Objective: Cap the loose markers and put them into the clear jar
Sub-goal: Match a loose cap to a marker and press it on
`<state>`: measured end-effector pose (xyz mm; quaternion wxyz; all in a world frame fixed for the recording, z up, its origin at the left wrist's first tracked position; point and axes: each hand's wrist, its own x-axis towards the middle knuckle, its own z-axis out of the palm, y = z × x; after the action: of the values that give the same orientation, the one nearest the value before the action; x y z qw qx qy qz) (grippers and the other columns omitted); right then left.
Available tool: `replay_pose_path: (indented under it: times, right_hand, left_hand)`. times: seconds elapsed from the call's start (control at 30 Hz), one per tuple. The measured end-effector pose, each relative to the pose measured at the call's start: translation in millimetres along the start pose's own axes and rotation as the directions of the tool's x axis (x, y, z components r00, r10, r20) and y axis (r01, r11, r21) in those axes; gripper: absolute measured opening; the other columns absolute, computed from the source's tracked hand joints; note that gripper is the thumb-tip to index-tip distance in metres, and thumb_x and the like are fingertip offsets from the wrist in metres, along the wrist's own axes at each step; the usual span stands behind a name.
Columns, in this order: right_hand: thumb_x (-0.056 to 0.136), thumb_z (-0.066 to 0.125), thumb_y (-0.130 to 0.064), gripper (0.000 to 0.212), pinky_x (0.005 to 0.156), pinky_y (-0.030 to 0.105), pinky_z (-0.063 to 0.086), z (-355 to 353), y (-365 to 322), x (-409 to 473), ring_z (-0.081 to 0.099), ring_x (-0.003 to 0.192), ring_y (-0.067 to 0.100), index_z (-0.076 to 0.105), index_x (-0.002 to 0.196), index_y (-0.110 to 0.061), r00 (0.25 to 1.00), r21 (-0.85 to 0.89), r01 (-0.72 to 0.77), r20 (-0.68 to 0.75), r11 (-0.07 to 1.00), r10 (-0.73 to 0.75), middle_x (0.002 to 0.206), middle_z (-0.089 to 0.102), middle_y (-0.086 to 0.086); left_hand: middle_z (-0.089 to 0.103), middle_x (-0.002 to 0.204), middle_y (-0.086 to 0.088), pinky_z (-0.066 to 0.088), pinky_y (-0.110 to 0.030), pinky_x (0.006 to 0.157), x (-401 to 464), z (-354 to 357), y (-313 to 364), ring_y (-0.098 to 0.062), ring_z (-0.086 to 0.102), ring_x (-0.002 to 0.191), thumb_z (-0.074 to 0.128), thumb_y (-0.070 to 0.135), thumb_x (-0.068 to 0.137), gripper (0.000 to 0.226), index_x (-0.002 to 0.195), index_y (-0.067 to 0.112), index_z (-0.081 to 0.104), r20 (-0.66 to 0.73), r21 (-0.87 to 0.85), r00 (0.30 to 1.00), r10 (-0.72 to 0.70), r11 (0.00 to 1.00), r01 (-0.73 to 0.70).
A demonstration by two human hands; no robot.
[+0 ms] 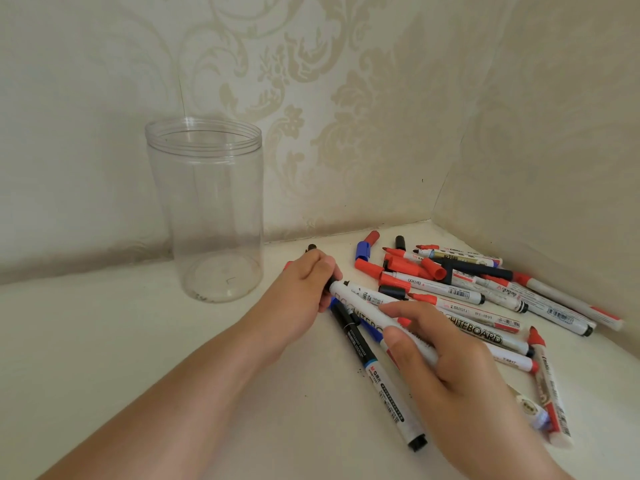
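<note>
A: Start with the big things. Why is the clear jar (204, 209) standing where it does?

B: It sits upright on the table (104, 341) along the back edge against the wall, lid off and mouth open, well apart from the clutter. Nothing shows inside it, so I judge no marker has gone in yet. Left open and clear of the pile, it is ready for dropping markers in.

A: And the pile?

B: The loose markers (485, 296) lie heaped toward the table's back right corner, crossing one another, with red caps (398, 263), a blue cap (362, 250) and a black cap (400, 242) scattered among them. Several red tips are bare.

A: What are the hands doing?

B: Both work on one whiteboard marker (360, 304) at the near edge of the pile. The right hand (450, 368) has its fingers wrapped round the barrel's rear half, steadying it at a slant. The left hand (304, 289) has its fingers clenched at the tip end, where something black shows; I take it for a cap being pressed on, though the fingers hide most of it.

A: Why that grip?

B: Holding both ends lets the cap be pushed straight along the barrel.

A: Anything beneath?

B: A slim black-capped marker (377, 372) lies just under them, pointing toward the near edge.
</note>
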<state>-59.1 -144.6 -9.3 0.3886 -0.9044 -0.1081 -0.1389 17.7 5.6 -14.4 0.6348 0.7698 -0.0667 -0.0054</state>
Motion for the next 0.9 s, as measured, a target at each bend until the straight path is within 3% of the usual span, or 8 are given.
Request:
replay_pose_path:
  times: [0.13, 0.3, 0.43, 0.57, 0.63, 0.67, 0.77, 0.9]
  right_hand:
    - [0.074, 0.035, -0.051, 0.022, 0.052, 0.021, 0.042, 3.3, -5.5, -3.6, 0.053, 0.056, 0.003, 0.052, 0.087, -0.047, 0.999, 0.055, 0.003, -0.049, 0.998, 0.0, 0.078, 0.065, -0.01]
    - [0.084, 0.049, -0.033, 0.012, 0.048, 0.017, 0.039, 2.8, -5.3, -2.7, 0.05, 0.05, 0.004, 0.058, 0.083, -0.041, 0.995, 0.149, -0.081, -0.05, 0.986, 0.089, 0.075, 0.064, -0.008]
    - [0.084, 0.047, -0.036, 0.01, 0.053, 0.016, 0.042, 4.0, -10.7, -4.8, 0.054, 0.063, 0.006, 0.055, 0.084, -0.043, 0.992, 0.178, -0.106, -0.053, 0.978, 0.117, 0.086, 0.061, -0.019]
    - [0.085, 0.029, -0.054, 0.014, 0.062, 0.011, 0.037, 9.7, -17.4, -4.5, 0.053, 0.077, -0.005, 0.036, 0.097, -0.052, 0.996, -0.03, -0.017, 0.09, 0.999, 0.02, 0.082, 0.059, -0.014]
    - [0.082, 0.024, -0.059, 0.035, 0.068, 0.009, 0.036, 19.0, -15.7, -7.1, 0.053, 0.084, -0.006, 0.029, 0.116, -0.052, 0.984, -0.186, 0.102, 0.165, 0.977, -0.072, 0.091, 0.057, -0.02]
    - [0.075, 0.027, -0.059, 0.048, 0.067, 0.011, 0.039, 24.6, -10.6, -5.5, 0.056, 0.081, -0.005, 0.035, 0.121, -0.047, 0.97, -0.305, 0.187, 0.205, 0.934, -0.128, 0.089, 0.058, -0.021]
    - [0.067, 0.038, -0.048, 0.038, 0.053, 0.01, 0.044, 35.0, -2.5, -3.4, 0.056, 0.059, -0.002, 0.06, 0.097, -0.04, 0.94, -0.37, 0.296, 0.275, 0.88, -0.201, 0.065, 0.058, -0.022]
    - [0.065, 0.043, -0.045, 0.028, 0.055, 0.011, 0.044, 34.1, 3.7, -3.1, 0.054, 0.056, 0.001, 0.062, 0.084, -0.041, 0.914, -0.334, 0.369, 0.299, 0.867, -0.274, 0.06, 0.056, -0.019]
  left_hand:
    - [0.045, 0.062, -0.004, 0.035, -0.031, 0.068, -0.5, 1.7, 0.0, -0.015, 0.041, 0.062, 0.035, 0.022, 0.094, 0.027, 0.072, 0.014, 0.05, -0.017, 0.002, 0.999, 0.041, 0.999, -0.041]
    - [0.045, 0.061, -0.001, 0.033, -0.026, 0.067, -1.2, 3.2, -0.9, -0.014, 0.041, 0.064, 0.034, 0.023, 0.094, 0.029, 0.07, 0.019, 0.048, -0.023, 0.027, 0.997, 0.076, 0.997, -0.075]
    - [0.043, 0.061, -0.001, 0.035, -0.024, 0.064, -1.7, 0.3, 1.8, -0.011, 0.04, 0.06, 0.034, 0.022, 0.095, 0.028, 0.073, 0.014, 0.048, -0.008, 0.026, 0.994, 0.11, 0.994, -0.11]
    - [0.047, 0.066, 0.0, 0.033, -0.026, 0.061, 5.0, -11.5, 2.0, -0.011, 0.039, 0.059, 0.037, 0.02, 0.094, 0.025, 0.075, 0.015, 0.052, -0.012, 0.097, 0.994, 0.107, 0.99, -0.106]
    - [0.052, 0.071, 0.004, 0.037, -0.025, 0.063, 11.0, -18.9, -2.6, -0.01, 0.043, 0.058, 0.039, 0.017, 0.094, 0.022, 0.078, 0.025, 0.052, -0.037, 0.174, 0.995, 0.094, 0.981, -0.086]
    - [0.053, 0.075, 0.005, 0.041, -0.027, 0.066, 13.9, -22.9, -5.6, -0.01, 0.047, 0.063, 0.04, 0.017, 0.094, 0.021, 0.08, 0.028, 0.051, -0.05, 0.245, 0.994, 0.093, 0.966, -0.078]
    - [0.052, 0.086, 0.011, 0.044, -0.026, 0.07, 17.5, -32.3, -12.1, -0.008, 0.052, 0.078, 0.039, 0.021, 0.095, 0.011, 0.092, 0.027, 0.048, -0.089, 0.481, 0.991, 0.1, 0.876, -0.045]
    - [0.053, 0.095, 0.007, 0.043, -0.025, 0.071, 15.7, -31.9, -17.0, -0.011, 0.054, 0.083, 0.041, 0.02, 0.093, 0.009, 0.097, 0.024, 0.047, -0.049, 0.628, 0.994, 0.101, 0.777, -0.048]
